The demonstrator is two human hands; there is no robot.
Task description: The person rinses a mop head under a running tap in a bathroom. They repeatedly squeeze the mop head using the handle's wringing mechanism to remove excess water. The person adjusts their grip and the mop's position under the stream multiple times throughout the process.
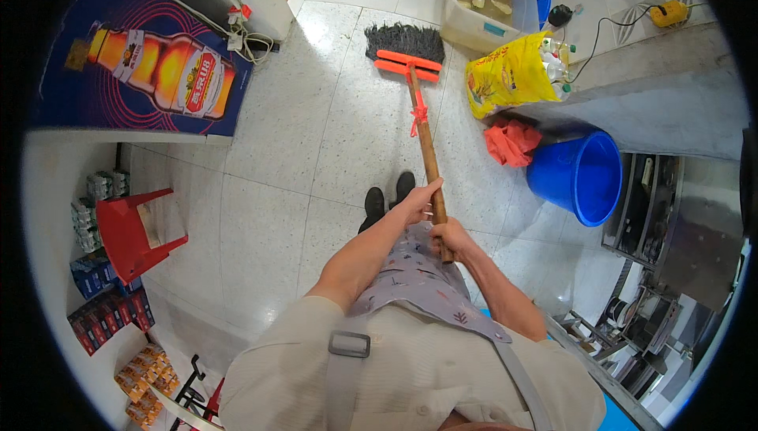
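I hold a mop (pixel 427 151) with a long wooden handle, an orange clamp head and dark grey shaggy strands. Its head lies on the tiled floor ahead of me, with a bit of red-orange plastic tied round the lower handle. My left hand (pixel 420 201) is closed about the upper part of the handle, the thumb lying along the wood. Just below it, close to my apron (pixel 410 273), my right hand (pixel 452 238) is wrapped round the handle near its end. Some fingers of both hands are hidden.
Right of the mop stand a translucent tub (pixel 489 24), a yellow sack (pixel 509 76) of bottles, a crumpled red bag (pixel 512 143) and a blue bucket (pixel 575 178). Leftward are a red stool (pixel 138 234), stacked cartons (pixel 110 320) and a bottle-printed box (pixel 158 76) beside cables (pixel 241 36).
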